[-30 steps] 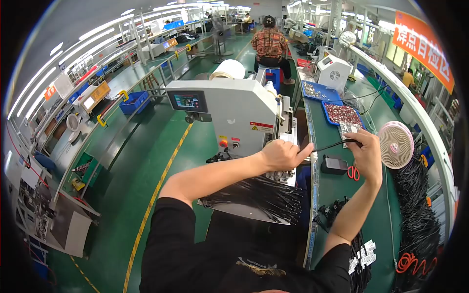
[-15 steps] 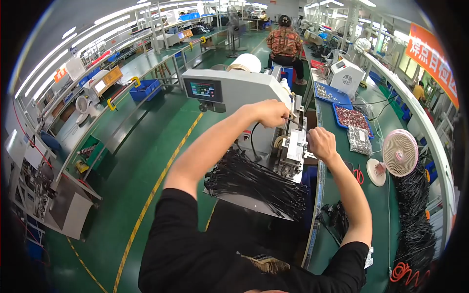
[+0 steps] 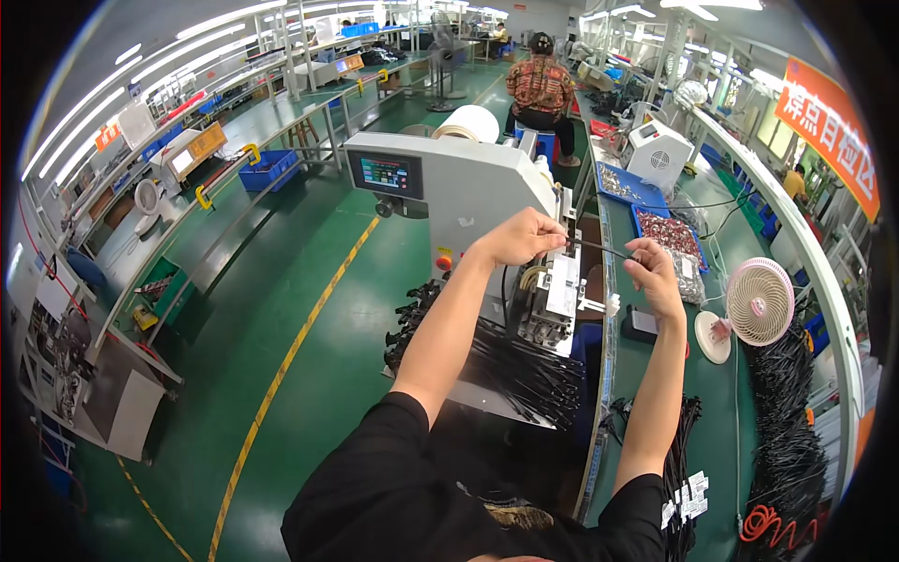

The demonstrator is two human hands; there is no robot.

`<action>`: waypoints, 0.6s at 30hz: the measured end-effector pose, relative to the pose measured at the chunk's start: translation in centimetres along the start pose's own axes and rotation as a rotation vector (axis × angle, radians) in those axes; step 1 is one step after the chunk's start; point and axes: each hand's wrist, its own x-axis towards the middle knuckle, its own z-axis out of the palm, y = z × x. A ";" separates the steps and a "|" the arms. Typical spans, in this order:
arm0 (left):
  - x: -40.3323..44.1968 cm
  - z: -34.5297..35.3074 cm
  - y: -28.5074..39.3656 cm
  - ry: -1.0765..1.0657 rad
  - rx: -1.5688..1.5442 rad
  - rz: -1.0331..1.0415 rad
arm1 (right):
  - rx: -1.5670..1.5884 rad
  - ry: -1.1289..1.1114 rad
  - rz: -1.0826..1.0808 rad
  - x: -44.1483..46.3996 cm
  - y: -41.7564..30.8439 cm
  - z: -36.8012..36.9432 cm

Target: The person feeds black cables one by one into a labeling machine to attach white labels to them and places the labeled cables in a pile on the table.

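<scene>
A short black cable is stretched between my two hands above the machine's right side. My left hand pinches its left end, and my right hand has the other end between thumb and fingers. Below them is the metal work head of a grey-white machine with a small screen. Many black cables lie in a heap on the machine's front plate, nearest to my left forearm. The cable's ends are partly covered by my fingers.
On the green bench to the right are blue trays of small parts, a pink fan and cable bundles with white labels. More black cables hang at the far right. A person sits ahead.
My right hand has moved up and right, away from the work head, and the cable now spans openly between both hands. My left hand has turned and shifted slightly lower.
</scene>
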 end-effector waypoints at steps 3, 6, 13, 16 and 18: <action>-0.7 0.2 0.8 0.023 0.038 0.016 | 0.123 0.065 -0.024 -0.2 0.6 -0.1; -0.9 0.8 0.7 0.057 0.026 -0.022 | 0.129 0.139 -0.044 -0.1 1.6 0.2; 0.3 3.5 0.9 -0.015 0.075 0.001 | -0.003 0.205 -0.097 -0.4 2.3 3.0; 0.9 4.7 0.8 -0.028 0.151 0.045 | 0.008 0.162 -0.142 -0.5 2.6 5.2; 1.1 5.0 0.3 -0.019 0.212 0.095 | 0.010 0.167 -0.134 -0.9 2.3 6.0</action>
